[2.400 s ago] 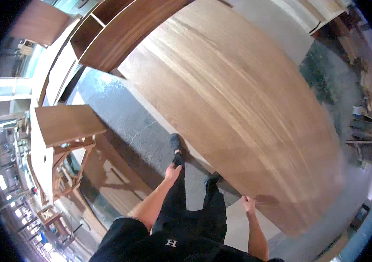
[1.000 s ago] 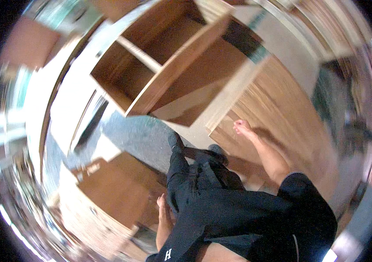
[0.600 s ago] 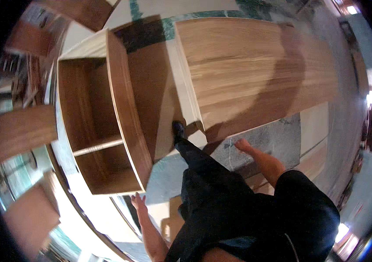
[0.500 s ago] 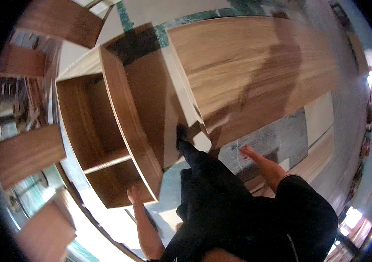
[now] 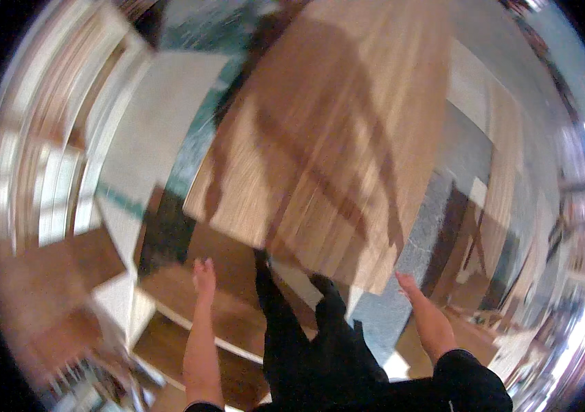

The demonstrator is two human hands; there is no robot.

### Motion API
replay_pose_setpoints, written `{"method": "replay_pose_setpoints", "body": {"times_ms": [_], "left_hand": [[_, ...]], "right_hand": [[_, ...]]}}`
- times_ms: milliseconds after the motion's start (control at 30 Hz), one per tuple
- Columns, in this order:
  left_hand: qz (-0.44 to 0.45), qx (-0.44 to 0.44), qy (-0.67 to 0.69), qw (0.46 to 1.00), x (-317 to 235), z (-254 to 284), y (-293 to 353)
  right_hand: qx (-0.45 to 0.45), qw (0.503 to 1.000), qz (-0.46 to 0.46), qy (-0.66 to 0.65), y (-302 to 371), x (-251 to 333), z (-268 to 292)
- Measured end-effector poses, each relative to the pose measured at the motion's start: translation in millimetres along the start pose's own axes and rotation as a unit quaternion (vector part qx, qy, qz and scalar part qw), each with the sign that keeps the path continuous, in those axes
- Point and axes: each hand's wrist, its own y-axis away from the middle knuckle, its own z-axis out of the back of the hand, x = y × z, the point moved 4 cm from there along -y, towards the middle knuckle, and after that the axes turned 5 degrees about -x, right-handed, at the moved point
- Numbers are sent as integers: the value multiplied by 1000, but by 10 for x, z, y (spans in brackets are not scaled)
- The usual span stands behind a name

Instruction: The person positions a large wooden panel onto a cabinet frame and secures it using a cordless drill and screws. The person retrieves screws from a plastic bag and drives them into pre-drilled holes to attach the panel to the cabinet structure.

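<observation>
Wood panel and both hands as seen from the head camera. The panel is laid flat, low in front of the person; its far end is cut off by the top of the view, and its near end is placed just ahead of the feet. What it is borne on is hidden beneath it.

Progress: the panel is judged to be fully laid down and at rest, with its weight borne from below and not by the person. No hold on it is made out, so a grip would be left to be taken for any further handling. No joining to the open cabinet at lower left is seen.

Hands: the left hand is held over brown wood surfaces near the cabinet, its fingers loosely parted and nothing grasped. The right hand is held just beside the panel's near right corner, its fingers extended and free; whether the edge is touched cannot be told.

Appearance: the panel is broad, light brown and straight-edged, with grain run lengthwise. Its face is crossed by dark shadows, and its far right part is shown paler. Fine surface detail is lost to blur.
</observation>
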Motion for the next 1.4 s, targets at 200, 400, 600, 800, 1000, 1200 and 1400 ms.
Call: {"method": "replay_pose_setpoints", "body": {"times_ms": [200, 400, 600, 800, 1000, 1200, 1400], "left_hand": [[-59, 5, -182, 981, -3, -229, -1728], [-94, 88, -186, 974, -40, -613, -2448], [-92, -48, -123, 987, -102, -523, -2318], [-63, 24, -153, 986, -235, -519, -2284], [-92, 25, -120, 988, -72, -431, -2361], [305, 107, 302, 897, 351, -531, -1604], [328, 203, 381, 840, 375, -530, -1691]], "right_hand": [[-199, 974, -82, -66, 228, -318, -305], [-248, 954, -82, -150, 368, -266, -639], [-291, 943, -130, -96, 441, 93, -681], [-277, 942, -174, -77, 618, 223, -552], [-258, 954, -127, -81, 546, 173, -623], [-204, 961, -109, -150, 396, -192, -697], [-203, 961, -122, -145, 473, 237, -716]]}}
